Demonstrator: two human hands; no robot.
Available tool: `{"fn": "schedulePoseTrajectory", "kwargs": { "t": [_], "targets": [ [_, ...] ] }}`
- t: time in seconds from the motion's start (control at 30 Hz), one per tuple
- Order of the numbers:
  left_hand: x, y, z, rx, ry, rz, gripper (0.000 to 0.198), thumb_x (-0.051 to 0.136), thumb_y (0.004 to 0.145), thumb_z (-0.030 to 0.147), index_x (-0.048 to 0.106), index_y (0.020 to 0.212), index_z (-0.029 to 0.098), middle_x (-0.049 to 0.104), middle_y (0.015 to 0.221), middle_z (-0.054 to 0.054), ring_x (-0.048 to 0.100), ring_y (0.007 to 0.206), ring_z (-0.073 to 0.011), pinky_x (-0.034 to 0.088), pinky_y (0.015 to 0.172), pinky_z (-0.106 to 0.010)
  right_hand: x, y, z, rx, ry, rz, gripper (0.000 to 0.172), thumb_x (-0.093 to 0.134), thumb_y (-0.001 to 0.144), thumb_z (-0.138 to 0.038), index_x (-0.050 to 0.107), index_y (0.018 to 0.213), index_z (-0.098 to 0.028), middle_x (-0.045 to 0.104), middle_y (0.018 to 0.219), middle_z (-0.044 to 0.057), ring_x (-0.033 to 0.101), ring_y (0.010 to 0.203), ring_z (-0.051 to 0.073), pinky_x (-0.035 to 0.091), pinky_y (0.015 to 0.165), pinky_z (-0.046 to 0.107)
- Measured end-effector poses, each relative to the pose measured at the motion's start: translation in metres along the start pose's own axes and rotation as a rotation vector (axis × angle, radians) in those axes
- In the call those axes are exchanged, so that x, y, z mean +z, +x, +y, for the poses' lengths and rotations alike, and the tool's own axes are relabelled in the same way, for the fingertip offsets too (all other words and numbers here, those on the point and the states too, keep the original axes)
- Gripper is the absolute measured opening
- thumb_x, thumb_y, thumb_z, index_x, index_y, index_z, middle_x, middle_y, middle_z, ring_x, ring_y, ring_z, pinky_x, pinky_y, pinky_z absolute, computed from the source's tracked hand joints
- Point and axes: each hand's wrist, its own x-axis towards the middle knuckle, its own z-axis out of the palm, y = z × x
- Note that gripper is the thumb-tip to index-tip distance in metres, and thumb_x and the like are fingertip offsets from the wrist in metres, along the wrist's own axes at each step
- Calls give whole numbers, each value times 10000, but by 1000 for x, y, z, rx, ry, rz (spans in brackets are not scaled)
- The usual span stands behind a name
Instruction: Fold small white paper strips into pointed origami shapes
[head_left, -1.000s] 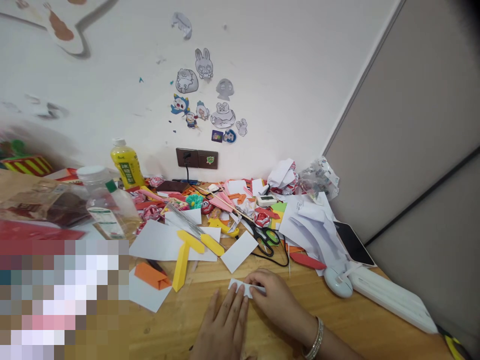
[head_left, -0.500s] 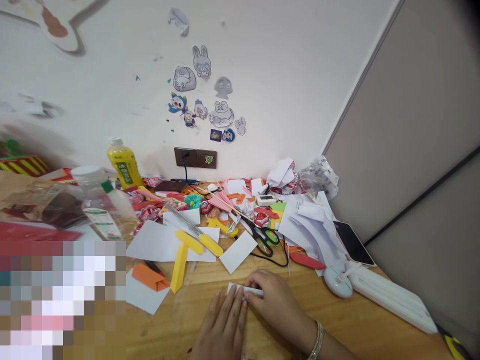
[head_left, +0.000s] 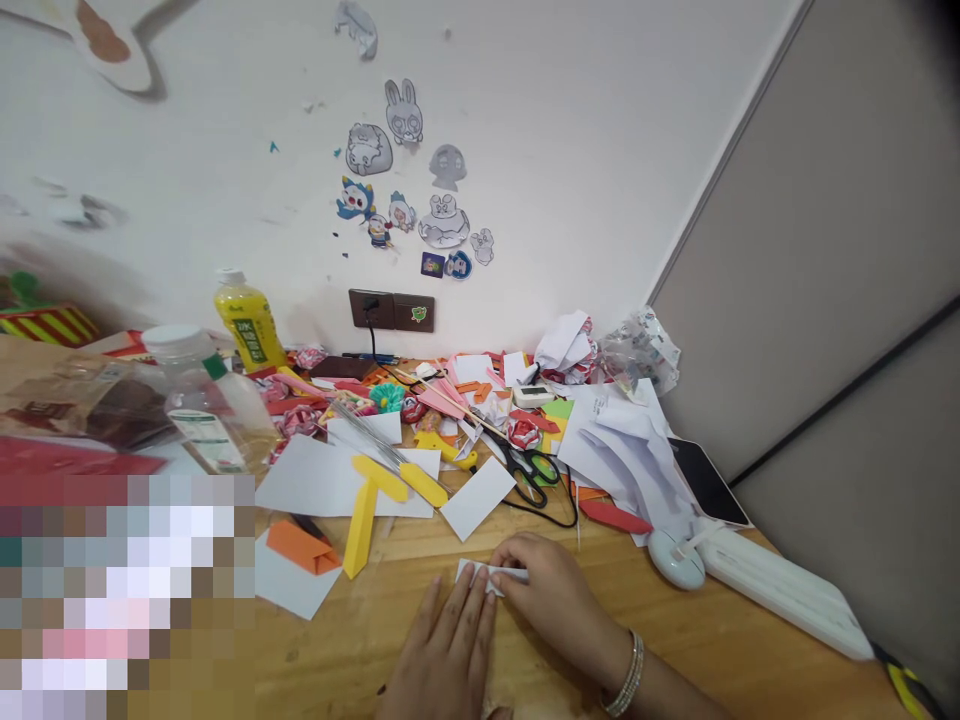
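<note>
A small folded white paper piece [head_left: 480, 573] lies on the wooden table [head_left: 675, 640] near the front edge. My left hand [head_left: 450, 645] rests flat on the table with its fingers stretched out, the fingertips touching the paper's near side. My right hand [head_left: 551, 595], a bracelet on its wrist, is curled over the paper's right end and presses it down with closed fingers. Most of the paper is hidden under both hands.
Behind the hands lie a white card [head_left: 478, 497], yellow paper strips [head_left: 364, 510], an orange folded piece [head_left: 302, 547], scissors [head_left: 525, 467] and a heap of coloured scraps. A yellow bottle [head_left: 247, 325] and clear jar [head_left: 199, 395] stand left. A phone [head_left: 705, 480] and white lamp [head_left: 772, 585] lie right.
Both hands stay on the small white paper; the right hand's fingers shift slightly along its edge. The view tips a little, nothing else moves.
</note>
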Motion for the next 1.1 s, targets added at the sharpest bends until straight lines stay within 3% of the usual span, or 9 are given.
{"fn": "schedulePoseTrajectory", "kwargs": {
  "t": [0.2,0.4,0.63,1.1],
  "targets": [
    [10,2,0,-2,-20,-26,640,361,780,522,367,1282,125,385,1342,-133,319,1234,-297,200,981,-418,0,0,0,-13,-11,0,103,526,760,-169,628,749,-173,638,773,15,545,728,131,356,640,204],
    [0,1,1,-8,30,5,623,363,793,476,299,1316,143,374,1358,-104,294,1253,-261,179,998,-385,0,-1,2,-25,-16,-7,96,531,752,-158,625,758,-176,633,779,9,542,733,127,357,653,203],
    [5,0,5,23,91,88,613,308,796,560,492,1207,143,517,1248,-107,427,1158,-258,205,969,-375,1,0,4,-8,25,5,107,519,737,-142,620,746,-176,633,777,13,543,730,134,354,634,206],
    [11,-1,3,18,78,53,583,341,803,517,433,1251,155,485,1279,-102,401,1182,-255,212,977,-368,1,-3,2,44,-7,26,32,554,718,-191,578,702,-177,608,688,-3,512,630,124,310,540,202]
  ]
}}
